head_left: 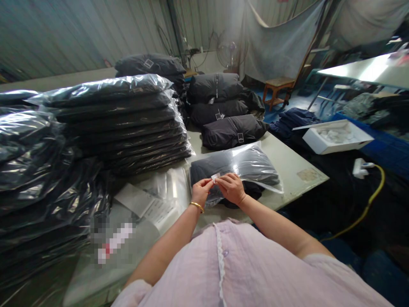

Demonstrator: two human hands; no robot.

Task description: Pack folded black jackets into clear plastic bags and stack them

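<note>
Clear bag (238, 160), dark folded cloth (204, 168) inside

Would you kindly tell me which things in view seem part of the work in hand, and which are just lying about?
Seemingly in use:
- small white piece, pinched by left hand and right hand
- bagged dark garment beneath it
- unbagged dark bundles, probably

Apparently just lying about:
- wooden stool
- fan
- white box
- yellow cord
</note>
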